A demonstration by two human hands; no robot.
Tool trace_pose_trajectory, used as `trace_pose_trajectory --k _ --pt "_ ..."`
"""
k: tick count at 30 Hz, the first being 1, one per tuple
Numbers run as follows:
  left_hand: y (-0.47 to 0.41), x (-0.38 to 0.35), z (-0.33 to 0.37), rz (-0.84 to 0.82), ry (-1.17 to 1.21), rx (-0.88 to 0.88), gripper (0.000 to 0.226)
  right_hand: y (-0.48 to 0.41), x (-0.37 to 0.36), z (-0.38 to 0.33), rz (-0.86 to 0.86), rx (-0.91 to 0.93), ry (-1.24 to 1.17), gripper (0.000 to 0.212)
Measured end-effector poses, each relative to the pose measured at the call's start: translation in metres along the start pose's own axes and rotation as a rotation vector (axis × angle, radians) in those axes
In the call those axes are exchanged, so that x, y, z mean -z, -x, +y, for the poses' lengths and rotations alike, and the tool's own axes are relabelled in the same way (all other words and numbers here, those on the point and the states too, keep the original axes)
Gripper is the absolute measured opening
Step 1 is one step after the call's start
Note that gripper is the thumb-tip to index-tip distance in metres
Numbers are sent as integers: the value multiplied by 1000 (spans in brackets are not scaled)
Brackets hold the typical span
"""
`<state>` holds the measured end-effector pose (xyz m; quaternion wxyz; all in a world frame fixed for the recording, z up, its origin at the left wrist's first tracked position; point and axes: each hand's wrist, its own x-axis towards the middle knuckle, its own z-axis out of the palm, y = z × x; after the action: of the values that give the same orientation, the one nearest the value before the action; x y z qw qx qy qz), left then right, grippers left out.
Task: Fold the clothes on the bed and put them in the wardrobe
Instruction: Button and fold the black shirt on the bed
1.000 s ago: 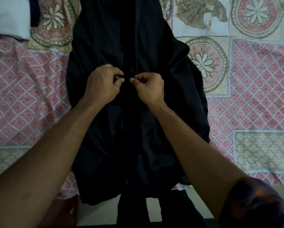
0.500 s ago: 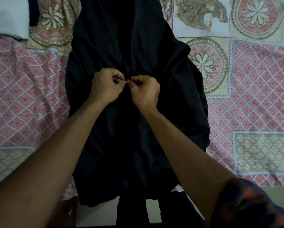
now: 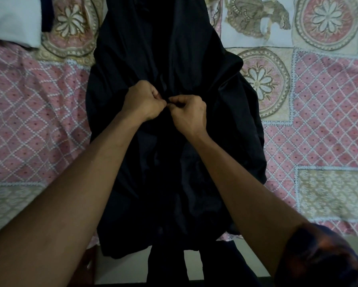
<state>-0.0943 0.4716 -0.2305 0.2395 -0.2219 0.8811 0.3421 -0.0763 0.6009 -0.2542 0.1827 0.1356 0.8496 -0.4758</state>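
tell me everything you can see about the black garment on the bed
The black garment is long, smooth, faintly shiny cloth, creased and spread lengthwise on the patterned bedspread, its near end hanging over the edge. The left hand and right hand pinch it at its middle; any fastening there is too dark to see.

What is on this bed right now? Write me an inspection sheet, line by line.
Surface: bed cover, pink and beige patterned, wrinkled at the left.
Job's things: black garment spread lengthwise down the middle, its near end hanging over the near edge; not yet folded.
Clutter: white cloth at the far left corner.
Hands: left hand and right hand side by side, fingers curled, each pinching the black garment at its centre line.
Cables: nothing seen.
Surroundings: pale floor below the near edge.
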Motion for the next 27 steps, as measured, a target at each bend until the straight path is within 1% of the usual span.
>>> trace_pose_trajectory --k 4,7,11,14,17,20,22,24,27 --pt "3 -9 8 57 -96 56 10 0 -2 6 52 48 2 14" --pt "6 -14 3 69 7 45 13 -2 -6 9 63 51 -27 13" --pt "7 -12 -8 9 192 18 21 -1 -7 11 75 49 -9 14" --pt "9 -11 -15 -19 330 7 18 -1 -10 11 91 42 -23 13" --pt "7 -12 -18 -43 364 -8 16 -1 -10 10 86 19 -68 13" --pt "3 -15 -17 -10 318 -11 18 0 -9 10 66 -5 -203 9" --pt "4 -16 -17 -10 350 -15 19 -2 -8 11 34 -34 -274 10" --pt "6 -15 -17 -22 393 -24 17 -4 -9 11 3 -46 -270 12" --pt "7 -15 -20 -22 398 -29 11 -3 -9 13 16 -23 -212 13"
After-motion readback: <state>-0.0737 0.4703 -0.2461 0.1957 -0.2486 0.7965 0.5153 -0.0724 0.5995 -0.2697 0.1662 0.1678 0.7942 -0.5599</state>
